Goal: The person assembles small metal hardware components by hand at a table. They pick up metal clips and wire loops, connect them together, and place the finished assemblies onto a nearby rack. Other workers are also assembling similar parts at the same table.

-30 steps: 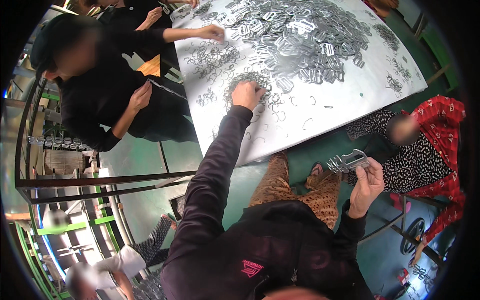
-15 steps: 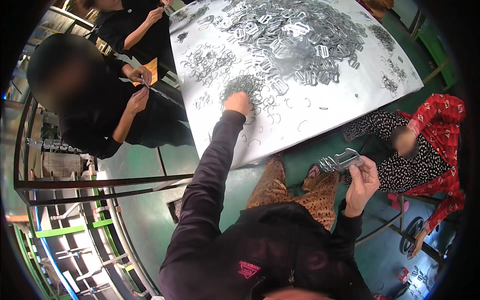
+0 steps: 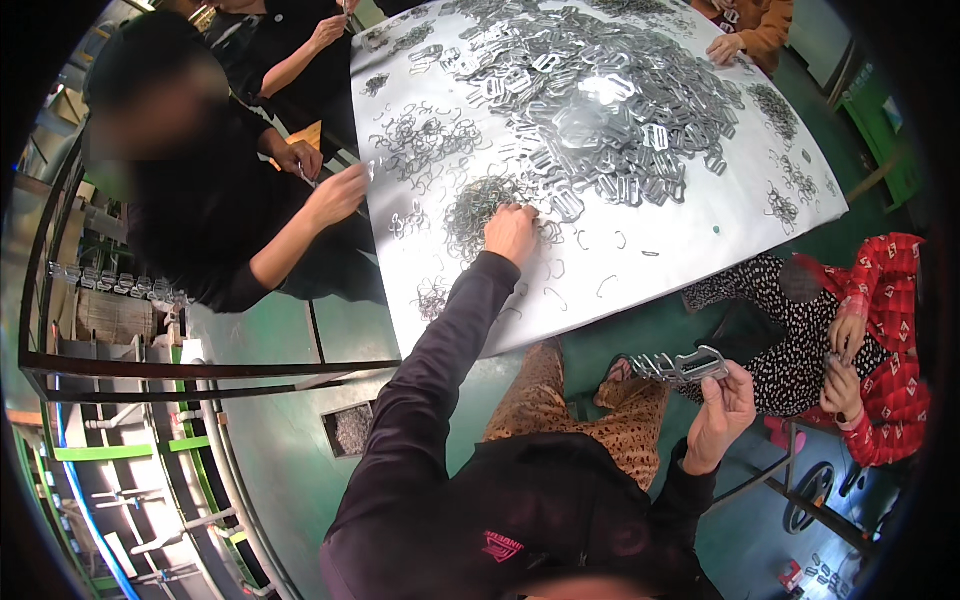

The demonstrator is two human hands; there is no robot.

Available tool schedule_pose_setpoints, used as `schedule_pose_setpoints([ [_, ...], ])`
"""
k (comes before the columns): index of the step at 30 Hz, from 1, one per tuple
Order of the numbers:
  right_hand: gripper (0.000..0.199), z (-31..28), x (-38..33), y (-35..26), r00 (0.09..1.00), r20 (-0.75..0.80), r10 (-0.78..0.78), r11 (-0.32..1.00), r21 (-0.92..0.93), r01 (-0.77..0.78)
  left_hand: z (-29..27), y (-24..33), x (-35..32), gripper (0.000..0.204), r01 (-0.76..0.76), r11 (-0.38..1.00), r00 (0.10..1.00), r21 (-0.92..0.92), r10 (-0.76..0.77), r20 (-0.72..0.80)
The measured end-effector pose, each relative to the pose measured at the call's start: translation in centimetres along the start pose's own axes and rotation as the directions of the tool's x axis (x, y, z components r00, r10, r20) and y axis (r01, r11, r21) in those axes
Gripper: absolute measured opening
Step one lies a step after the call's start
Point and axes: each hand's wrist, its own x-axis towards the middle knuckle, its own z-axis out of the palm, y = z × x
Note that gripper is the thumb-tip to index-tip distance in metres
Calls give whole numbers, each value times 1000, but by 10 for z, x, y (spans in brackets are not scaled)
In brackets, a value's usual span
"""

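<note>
My left hand (image 3: 512, 235) reaches over the white table (image 3: 670, 235), fingers curled down at the right edge of a dense heap of curved wire hooks (image 3: 470, 218). Whatever the fingertips hold is hidden. Loose hooks (image 3: 553, 268) are scattered around it. In front of my body, off the table's near edge, my right hand (image 3: 722, 415) is closed, thumb and fingers gripping a small bundle of flat metal buckles (image 3: 690, 366); their slotted ends stick out to the left.
A large heap of metal buckles (image 3: 610, 130) covers the table's far middle, with more hooks (image 3: 425, 138) at the left. A co-worker in black (image 3: 215, 215) stands left; one in red sleeves (image 3: 885, 350) sits right. An orange sleeve (image 3: 768, 35) shows far right. A metal frame (image 3: 200, 367) is at lower left.
My left hand has shifted right and slightly nearer along the hook heap. The right hand and its buckles have dropped a little. The left co-worker's hand moved toward the table edge.
</note>
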Motion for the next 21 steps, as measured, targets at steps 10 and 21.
schedule_pose_setpoints([
  [10,26,20,16,-4,1000,-8,5,1000,25,-5,-9,-54,92,9,120,988,993,99,-118,-18],
  [21,24,28,15,-9,989,137,49,999,0,-50,1,-35,88,19,220,974,967,56,-211,-140],
])
